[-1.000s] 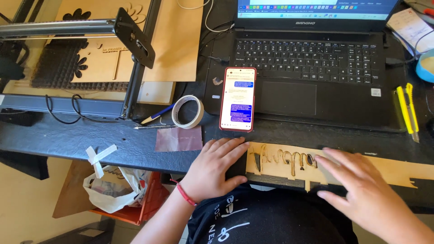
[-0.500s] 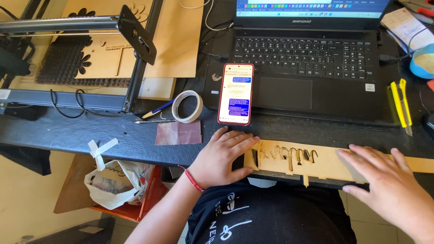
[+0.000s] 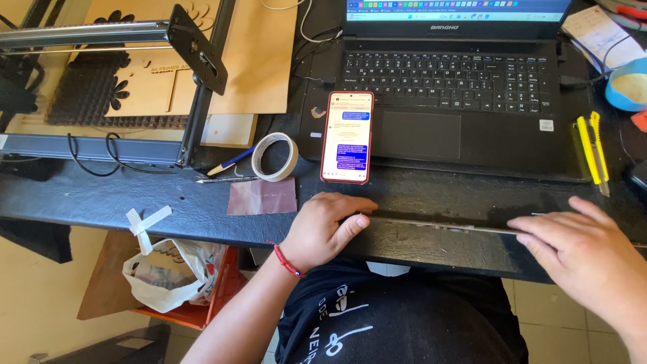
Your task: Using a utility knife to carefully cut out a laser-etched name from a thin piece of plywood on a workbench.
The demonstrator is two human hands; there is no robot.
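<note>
A long thin wooden strip (image 3: 438,227) with cut-out slots stands on its edge near the front of the black table (image 3: 135,202), so only its narrow side shows. My left hand (image 3: 323,228) holds its left end, thumb along the edge. My right hand (image 3: 585,249) holds the right end with fingers spread over it. A red band is on my left wrist.
A phone (image 3: 347,137) with a lit screen lies on the open laptop (image 3: 458,87). A tape roll (image 3: 275,156), pens and a brown sandpaper square (image 3: 261,197) sit left of it. A laser cutter frame (image 3: 114,74) with plywood is far left; a yellow knife (image 3: 593,149) right.
The strip lay flat with its slots showing; now it is turned up on its edge. Both hands have shifted with it, the right hand further right.
</note>
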